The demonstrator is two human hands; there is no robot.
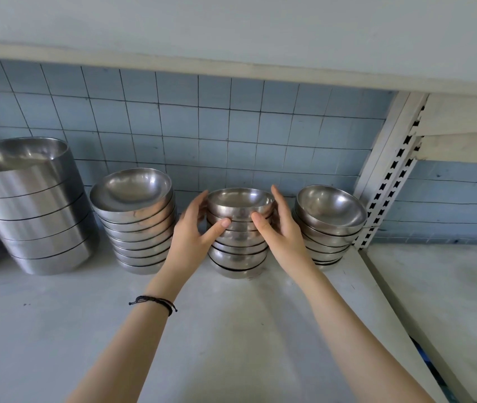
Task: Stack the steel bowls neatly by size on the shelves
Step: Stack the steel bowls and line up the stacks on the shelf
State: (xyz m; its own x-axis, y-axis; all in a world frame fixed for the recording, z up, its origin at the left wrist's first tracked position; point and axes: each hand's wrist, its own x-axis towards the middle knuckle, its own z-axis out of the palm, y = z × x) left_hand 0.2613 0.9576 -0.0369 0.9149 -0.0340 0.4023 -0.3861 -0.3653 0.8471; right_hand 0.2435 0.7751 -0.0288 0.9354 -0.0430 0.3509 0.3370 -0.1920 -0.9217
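I see both arms stretched forward; left hand (190, 231) and right hand (284, 231) clasp the middle bowl stack (240, 211), each grip half open, thumbs on its near side.

Both bare forearms reach up from the bottom of the frame and converge at centre. The left hand (193, 228), a dark cord bracelet (156, 302) on its wrist, cups the left side of the middle bowl stack (238, 239), thumb pressed on the front. The right hand (282, 228) mirrors it on the right side, fingers (276, 196) pointing up behind the rim, thumb forward.
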